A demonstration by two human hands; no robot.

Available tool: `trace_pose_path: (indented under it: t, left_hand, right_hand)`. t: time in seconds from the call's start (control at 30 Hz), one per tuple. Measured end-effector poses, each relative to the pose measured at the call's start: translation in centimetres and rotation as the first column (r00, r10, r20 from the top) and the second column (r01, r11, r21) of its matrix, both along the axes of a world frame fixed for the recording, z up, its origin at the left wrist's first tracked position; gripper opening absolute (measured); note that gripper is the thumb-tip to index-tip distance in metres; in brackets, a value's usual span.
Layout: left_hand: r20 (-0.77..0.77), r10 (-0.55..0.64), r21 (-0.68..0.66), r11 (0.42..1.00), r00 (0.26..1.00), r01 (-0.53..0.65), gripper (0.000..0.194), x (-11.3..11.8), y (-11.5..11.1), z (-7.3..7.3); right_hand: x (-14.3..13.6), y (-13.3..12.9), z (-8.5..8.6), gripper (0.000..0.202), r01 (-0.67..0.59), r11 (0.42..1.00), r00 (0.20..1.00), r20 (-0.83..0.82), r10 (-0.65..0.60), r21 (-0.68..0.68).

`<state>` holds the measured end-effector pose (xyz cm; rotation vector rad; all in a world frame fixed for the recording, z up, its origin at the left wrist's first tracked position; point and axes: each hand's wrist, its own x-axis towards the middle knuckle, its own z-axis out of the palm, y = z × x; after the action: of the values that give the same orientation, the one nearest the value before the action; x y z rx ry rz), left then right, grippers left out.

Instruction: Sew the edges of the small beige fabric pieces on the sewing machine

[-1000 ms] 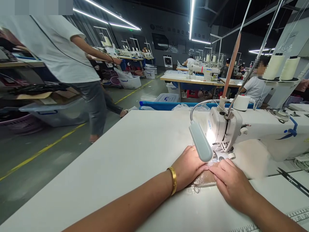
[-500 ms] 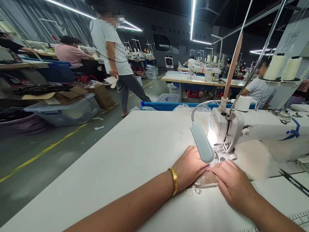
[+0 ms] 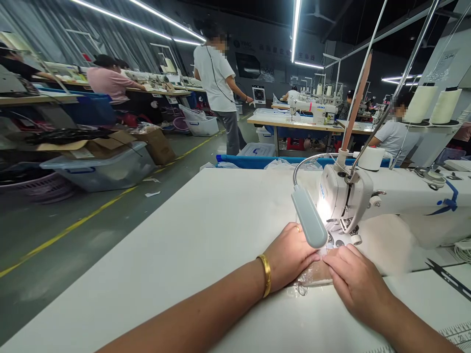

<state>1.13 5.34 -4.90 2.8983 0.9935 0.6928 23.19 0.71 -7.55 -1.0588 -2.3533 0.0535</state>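
A small piece of sheer, shiny beige fabric (image 3: pixel 317 272) lies on the white table at the front of a white sewing machine (image 3: pixel 395 189). My left hand (image 3: pixel 289 256) rests on its left side, thumb pressed to the cloth; the machine's grey-green lamp (image 3: pixel 309 218) covers its fingertips. From the right, my right hand (image 3: pixel 356 280) pinches the fabric with curled fingers close to my left thumb. Both hands are closed on the cloth just in front of the presser foot area. The needle is hidden behind the lamp.
Black thread snips (image 3: pixel 449 280) lie at the right, with a clear ruler (image 3: pixel 458 334) near the lower right corner. Thread cones (image 3: pixel 421 104) stand behind the machine. A blue cloth trough (image 3: pixel 253 161) runs along the table's far edge. A person in a white shirt (image 3: pixel 217 78) stands beyond.
The person in the white shirt has walked from left to right across the aisle. My hands, the fabric and the machine look the same.
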Motion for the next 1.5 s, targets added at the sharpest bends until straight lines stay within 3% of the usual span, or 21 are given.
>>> trace_pose_path:
  t: [0.47, 0.97, 1.5]
  left_hand:
    - [0.031, -0.04, -0.003, 0.999, 0.999, 0.04, 0.022, -0.08, -0.27, -0.41]
    - [0.074, -0.092, 0.018, 0.996, 0.993, 0.091, 0.031, 0.08, -0.17, -0.56]
    - [0.093, -0.096, 0.012, 0.995, 0.991, 0.096, 0.022, 0.07, -0.23, -0.43]
  right_hand:
    - [0.06, -0.09, 0.0, 0.033, -0.005, 0.998, 1.0, 0.012, 0.004, 0.059]
    - [0.46, 0.04, 0.14, 0.026, 0.016, 1.0, 0.999, -0.042, -0.017, -0.026]
    - [0.3, 0.33, -0.19, 0.038, 0.034, 0.999, 0.999, 0.015, -0.034, 0.015]
